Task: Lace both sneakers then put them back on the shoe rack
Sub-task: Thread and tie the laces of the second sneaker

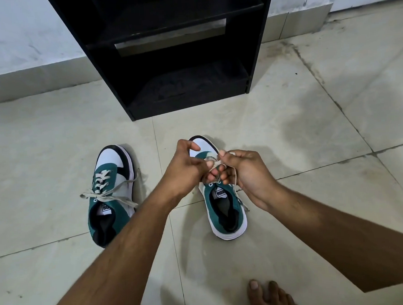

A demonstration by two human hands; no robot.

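Observation:
Two green, white and black sneakers stand on the tiled floor, toes toward the rack. The left sneaker (112, 195) has its cream lace threaded through the eyelets, with loose ends lying across its top. Over the right sneaker (225, 208), my left hand (185, 169) and my right hand (246, 170) meet, each pinching part of the cream lace (214, 162) above the eyelets. My fingers hide most of that lacing. One lace end (242, 200) trails down the shoe's right side.
The black shoe rack (166, 48) stands against the white wall just beyond the sneakers, its shelves bare. A bare foot (267, 297) rests on the floor at the bottom right. Pale floor tiles surround the shoes.

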